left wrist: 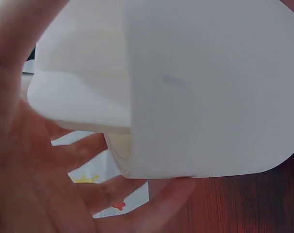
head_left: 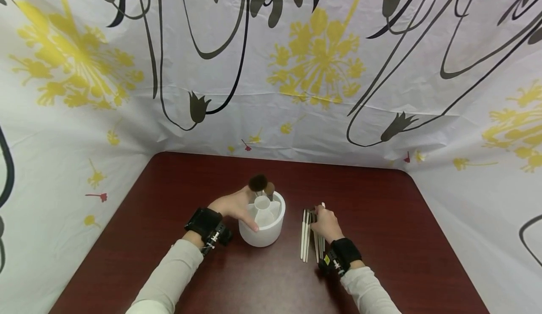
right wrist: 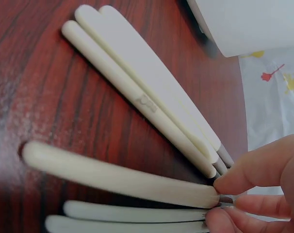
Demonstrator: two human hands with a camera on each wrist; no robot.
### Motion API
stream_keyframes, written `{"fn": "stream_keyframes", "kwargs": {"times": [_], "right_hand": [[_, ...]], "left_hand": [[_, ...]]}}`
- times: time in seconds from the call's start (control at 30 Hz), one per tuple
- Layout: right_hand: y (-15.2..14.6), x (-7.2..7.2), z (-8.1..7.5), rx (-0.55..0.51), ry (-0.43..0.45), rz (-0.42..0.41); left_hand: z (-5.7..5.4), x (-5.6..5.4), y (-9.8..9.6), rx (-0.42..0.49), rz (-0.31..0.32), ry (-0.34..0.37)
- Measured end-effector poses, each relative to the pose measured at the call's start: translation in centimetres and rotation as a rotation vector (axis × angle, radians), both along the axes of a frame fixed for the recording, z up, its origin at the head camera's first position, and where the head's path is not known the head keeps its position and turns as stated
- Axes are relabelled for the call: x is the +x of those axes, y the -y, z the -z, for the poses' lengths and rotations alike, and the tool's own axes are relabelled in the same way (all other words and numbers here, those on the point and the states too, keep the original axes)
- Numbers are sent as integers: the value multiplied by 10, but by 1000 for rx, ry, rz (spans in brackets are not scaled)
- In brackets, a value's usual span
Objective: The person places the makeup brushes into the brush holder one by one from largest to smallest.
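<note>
My left hand [head_left: 234, 205] grips a white round brush holder [head_left: 262, 237], thumb on the near rim and fingers around the far side. Two makeup brushes stand bristles-up in its back compartment: a larger dark one [head_left: 258, 182] and a smaller brown one [head_left: 269, 189]. To the right of the holder, my right hand [head_left: 328, 223] pinches one cream-handled makeup brush [right wrist: 122, 178] near the top of its handle. Beside it lie three more brushes [right wrist: 142, 73] close together, and two thinner handles [right wrist: 132, 211] lie below. The bristle ends by my fingers are mostly hidden.
Everything stands on a dark red-brown wooden table [head_left: 262, 285] with rounded far corners. A white cloth [head_left: 254, 78] with yellow flowers and dark stems hangs behind the table and along both sides.
</note>
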State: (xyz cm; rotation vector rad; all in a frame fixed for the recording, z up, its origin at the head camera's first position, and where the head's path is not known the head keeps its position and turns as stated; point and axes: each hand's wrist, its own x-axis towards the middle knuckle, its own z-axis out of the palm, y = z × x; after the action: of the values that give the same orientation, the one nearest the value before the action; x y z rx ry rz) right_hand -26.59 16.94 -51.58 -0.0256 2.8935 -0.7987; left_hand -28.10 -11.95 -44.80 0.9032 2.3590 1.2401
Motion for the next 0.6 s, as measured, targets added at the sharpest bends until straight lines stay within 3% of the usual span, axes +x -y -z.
{"fn": "stream_keyframes", "kwargs": {"times": [0.27, 0.6], "right_hand": [[1, 1, 3, 7, -40, 13], [5, -1, 4, 20, -14, 36]], "left_hand": [[3, 5, 0, -168, -62, -78], [2, 7, 0, -164, -40, -79]]}}
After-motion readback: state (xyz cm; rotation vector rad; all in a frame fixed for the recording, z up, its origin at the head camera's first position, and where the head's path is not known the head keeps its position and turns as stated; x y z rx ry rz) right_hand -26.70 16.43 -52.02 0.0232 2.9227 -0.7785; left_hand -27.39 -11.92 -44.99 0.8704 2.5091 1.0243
